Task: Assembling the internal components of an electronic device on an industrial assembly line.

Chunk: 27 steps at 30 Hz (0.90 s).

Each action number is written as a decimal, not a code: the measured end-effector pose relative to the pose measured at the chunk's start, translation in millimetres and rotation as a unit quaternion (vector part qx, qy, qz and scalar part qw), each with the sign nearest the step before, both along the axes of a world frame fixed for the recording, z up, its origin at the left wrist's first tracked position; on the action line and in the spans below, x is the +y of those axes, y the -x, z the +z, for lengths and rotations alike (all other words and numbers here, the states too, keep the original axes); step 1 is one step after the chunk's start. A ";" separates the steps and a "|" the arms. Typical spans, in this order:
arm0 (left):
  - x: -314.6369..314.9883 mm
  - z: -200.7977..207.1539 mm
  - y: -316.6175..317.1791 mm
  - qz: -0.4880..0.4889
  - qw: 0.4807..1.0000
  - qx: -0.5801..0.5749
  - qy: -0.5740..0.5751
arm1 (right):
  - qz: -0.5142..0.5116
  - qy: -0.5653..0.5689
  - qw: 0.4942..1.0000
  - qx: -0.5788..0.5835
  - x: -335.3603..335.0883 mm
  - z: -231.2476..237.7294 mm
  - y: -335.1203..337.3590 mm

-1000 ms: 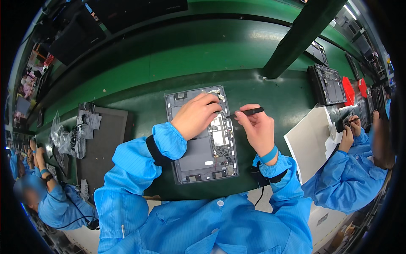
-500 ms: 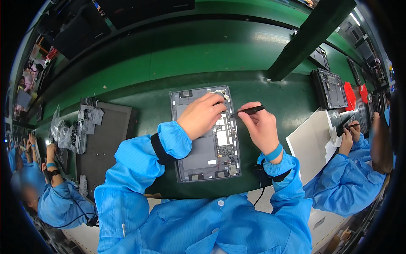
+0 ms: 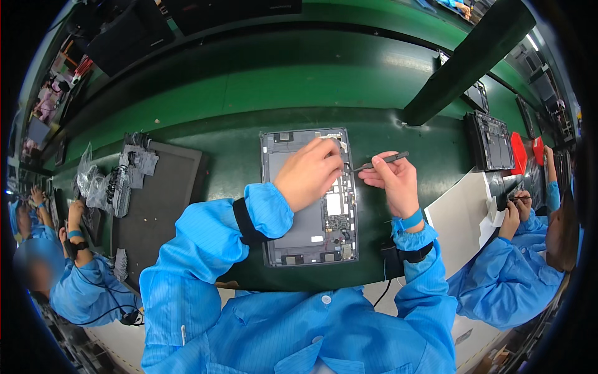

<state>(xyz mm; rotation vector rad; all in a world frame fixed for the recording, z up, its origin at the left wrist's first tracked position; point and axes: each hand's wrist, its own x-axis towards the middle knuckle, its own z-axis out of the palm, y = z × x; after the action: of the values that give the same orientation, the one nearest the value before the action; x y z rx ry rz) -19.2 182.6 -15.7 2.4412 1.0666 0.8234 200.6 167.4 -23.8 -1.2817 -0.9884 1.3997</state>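
An opened tablet-like device (image 3: 289,227) lies flat before me, grey casing on its left and a bare circuit board (image 3: 336,209) along its right side. My left hand (image 3: 309,173) rests over its upper part, fingers curled and pinched together near the right edge; what they hold is hidden. My right hand (image 3: 397,181) is just right of the device, closed on slim black tweezers (image 3: 387,159) between thumb and index finger. Their tip points left and meets the device's upper right edge, near my left fingertips.
On the left, a dark flat tray (image 3: 162,206) bears stacked grey parts (image 3: 138,163) beside clear plastic wrap (image 3: 93,187). A white sheet (image 3: 458,212) lies at right. Behind it are stacked device shells (image 3: 489,140) and red bins (image 3: 517,153). A dark post (image 3: 467,65) rises beyond. Co-workers sit either side.
My left fingertips have shifted nearer along the device's right edge. My right fingers have loosened and spread slightly around the tweezers. The whole view has shifted a little.
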 end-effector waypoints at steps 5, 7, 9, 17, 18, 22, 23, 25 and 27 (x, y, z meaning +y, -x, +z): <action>-4.1 -11.2 -4.2 0.027 1.000 -0.005 0.014 | -0.002 -0.019 0.999 0.032 -3.1 -2.4 8.2; -4.2 -11.4 -6.0 0.026 1.000 -0.002 0.018 | 0.003 -0.019 0.999 0.031 -4.8 -5.1 10.1; -5.5 -10.8 -8.5 0.022 0.999 -0.012 0.023 | 0.007 -0.020 0.999 0.030 -6.2 -7.2 11.7; -4.2 -15.6 -9.2 0.024 1.000 -0.017 -0.001 | 0.000 -0.026 0.999 0.039 -8.5 -10.2 12.8; -4.4 -15.9 -9.0 0.024 1.000 -0.017 0.000 | 0.000 -0.026 0.999 0.040 -8.8 -10.2 12.5; -5.0 -15.2 -9.5 0.025 1.000 -0.014 0.004 | -0.004 -0.017 0.999 0.034 -8.4 -8.8 8.5; -5.3 -14.7 -9.5 0.026 1.000 -0.012 0.005 | -0.008 -0.012 0.999 0.031 -8.1 -8.6 6.7; -5.5 -14.2 -9.5 0.027 1.000 -0.011 0.006 | -0.013 -0.012 0.999 0.029 -7.9 -7.2 3.7; -5.2 -13.9 -9.7 0.025 1.000 -0.001 0.000 | -0.018 -0.011 0.999 0.026 -7.9 -6.7 1.8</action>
<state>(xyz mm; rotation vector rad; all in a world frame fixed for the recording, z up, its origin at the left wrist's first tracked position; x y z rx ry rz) -9.5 177.4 -29.6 2.4227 1.1306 0.8409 198.7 159.5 -30.5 -1.2361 -0.9390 1.3841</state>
